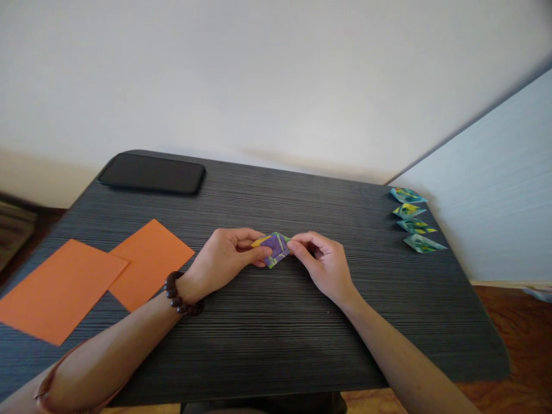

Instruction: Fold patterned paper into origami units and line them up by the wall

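A small folded paper piece (275, 248), purple with yellow and green stripes, is held just above the dark striped table (276, 333) at its middle. My left hand (226, 256) pinches its left side between thumb and fingers; a brown bead bracelet (181, 294) circles that wrist. My right hand (321, 261) pinches the piece's right corner with thumb and forefinger, the other fingers curled in.
Two orange paper sheets (64, 287) (149, 261) lie overlapping at the table's left. A black phone (152, 172) rests face up at the far left corner. Several folded teal-and-yellow paper shapes (414, 221) sit in a row along the right edge, beside a pale wall panel.
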### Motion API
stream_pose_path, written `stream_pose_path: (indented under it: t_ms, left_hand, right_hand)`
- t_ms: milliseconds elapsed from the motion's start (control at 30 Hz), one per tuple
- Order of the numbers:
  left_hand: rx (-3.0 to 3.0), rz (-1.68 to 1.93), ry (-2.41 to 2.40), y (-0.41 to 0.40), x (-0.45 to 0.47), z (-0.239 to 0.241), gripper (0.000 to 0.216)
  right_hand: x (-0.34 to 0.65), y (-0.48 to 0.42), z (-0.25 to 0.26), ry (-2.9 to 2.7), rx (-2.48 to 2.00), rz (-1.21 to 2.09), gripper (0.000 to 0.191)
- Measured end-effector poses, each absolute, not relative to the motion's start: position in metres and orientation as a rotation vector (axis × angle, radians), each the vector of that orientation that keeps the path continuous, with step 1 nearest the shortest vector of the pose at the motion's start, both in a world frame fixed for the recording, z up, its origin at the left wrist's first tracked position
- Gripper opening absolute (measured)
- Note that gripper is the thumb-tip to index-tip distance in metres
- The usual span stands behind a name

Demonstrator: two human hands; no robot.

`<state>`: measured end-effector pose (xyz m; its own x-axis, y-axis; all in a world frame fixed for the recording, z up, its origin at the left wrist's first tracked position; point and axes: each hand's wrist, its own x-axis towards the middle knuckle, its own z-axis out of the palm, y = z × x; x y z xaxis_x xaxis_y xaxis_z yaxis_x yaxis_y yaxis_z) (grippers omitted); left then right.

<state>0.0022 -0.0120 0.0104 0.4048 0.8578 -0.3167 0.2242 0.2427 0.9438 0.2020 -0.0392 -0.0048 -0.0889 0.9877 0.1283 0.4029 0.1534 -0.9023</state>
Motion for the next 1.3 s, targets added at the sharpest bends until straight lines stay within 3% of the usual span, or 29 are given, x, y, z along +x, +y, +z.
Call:
stream_pose_path:
  t_ms: [233, 433, 533, 900, 1300]
  left_hand:
    - [1.699, 0.691, 1.127, -0.013, -0.001, 0.007, 0.046]
    - [2.224, 0.876, 1.073, -0.006, -0.007, -0.002, 0.016]
    - [2.393, 0.841, 0.963, -0.005, -0.008, -0.007, 0.015]
    - [2.644, 0.515, 1.087, -0.005, -0.011, -0.008, 0.027]
    - [2.610, 0.462, 1.119, 0.000, -0.011, -0.003, 0.025]
  right_hand:
    - [0.203, -0.038, -0.006, -1.596, -1.408, 0.857, 0.015]
    - [0.208, -0.035, -0.008, -1.758, -1.480, 0.673, 0.009]
    - [0.208, -0.034, -0.010, -1.922, -1.462, 0.532, 0.005]
    - [0.205, -0.043, -0.013, -2.350, -1.448, 0.214, 0.029]
    - [0.203, -0.051, -0.011, -2.236, -1.441, 0.300, 0.035]
